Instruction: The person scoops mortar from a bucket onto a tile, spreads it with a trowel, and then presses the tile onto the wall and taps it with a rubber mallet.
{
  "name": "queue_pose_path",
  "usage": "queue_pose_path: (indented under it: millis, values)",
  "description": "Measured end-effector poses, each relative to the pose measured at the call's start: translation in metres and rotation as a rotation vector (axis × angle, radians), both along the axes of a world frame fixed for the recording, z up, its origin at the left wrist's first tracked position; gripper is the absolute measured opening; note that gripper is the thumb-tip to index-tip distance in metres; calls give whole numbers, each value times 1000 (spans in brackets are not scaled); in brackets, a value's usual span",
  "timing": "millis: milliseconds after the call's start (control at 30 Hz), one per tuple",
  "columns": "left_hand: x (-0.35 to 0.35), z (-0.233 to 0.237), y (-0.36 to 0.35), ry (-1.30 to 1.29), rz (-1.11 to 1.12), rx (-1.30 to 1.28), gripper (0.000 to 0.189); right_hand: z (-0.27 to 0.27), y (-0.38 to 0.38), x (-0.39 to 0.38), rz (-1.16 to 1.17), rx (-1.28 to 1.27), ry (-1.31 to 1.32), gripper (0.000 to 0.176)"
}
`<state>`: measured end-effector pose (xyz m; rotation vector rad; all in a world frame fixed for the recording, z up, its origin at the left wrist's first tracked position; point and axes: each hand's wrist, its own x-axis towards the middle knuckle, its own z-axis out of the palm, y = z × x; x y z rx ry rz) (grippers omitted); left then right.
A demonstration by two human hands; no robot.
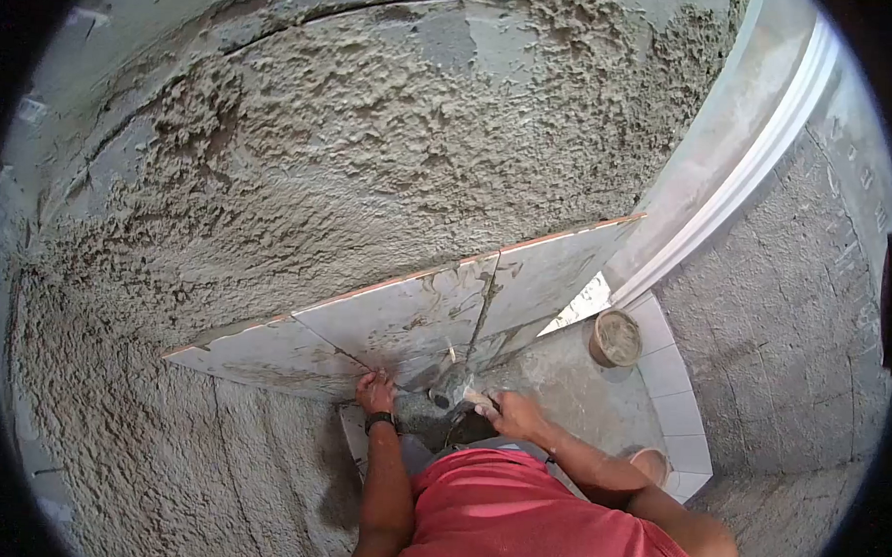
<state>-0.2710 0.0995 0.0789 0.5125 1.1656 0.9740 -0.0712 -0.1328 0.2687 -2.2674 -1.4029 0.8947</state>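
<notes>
My right hand [513, 415] is wrapped around the wooden handle of a hammer [452, 391]. The hammer's grey head with a dark round face is close to the lower part of the tiled wall. My left hand [375, 390], with a dark watch at the wrist, is up against the light wall tiles [395, 321]. Its fingers are bunched by a tile joint; anything small between them is hidden. Grey mortar smears cover the tiles, and a wider gap [484, 304] runs down between two of them. A small pale piece [451, 354] sticks out near the hammer.
Rough mortar [372, 158] covers the wall above the tiles' orange-edged top. A bucket [616, 338] stands on the grey floor at right, by a row of pale tiles [670, 380]. Another round container [649, 465] is partly behind my right arm. A white frame [734, 190] rises at right.
</notes>
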Motion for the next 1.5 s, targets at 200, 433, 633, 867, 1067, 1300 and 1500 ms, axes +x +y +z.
queue_pose_path:
  millis: [200, 433, 633, 867, 1067, 1300, 1500]
  values:
    - [-5, 171, -23, 848, -23, 700, 26, -6, -1, 0, -38, 7, 80, 42]
    - [3, 405, -30, 1402, 88, 1656, 27, -33, 20, -20, 98, 97, 242, 44]
    - [10, 419, -8, 1543, -307, 1668, 22, -37, 31, -42, 297, 319, 413, 40]
    - [15, 420, -10, 1472, -279, 1716, 19, -17, 43, 19, 6, 67, 741, 49]
    - [24, 418, -11, 1386, -238, 1665, 22, -39, 39, -7, 190, 372, 489, 44]
    - [22, 416, -10, 1362, -176, 1603, 27, -46, 51, 16, 232, 326, 286, 41]
    - [28, 414, -9, 1295, -125, 1606, 30, -10, 29, -3, 278, 425, 491, 38]
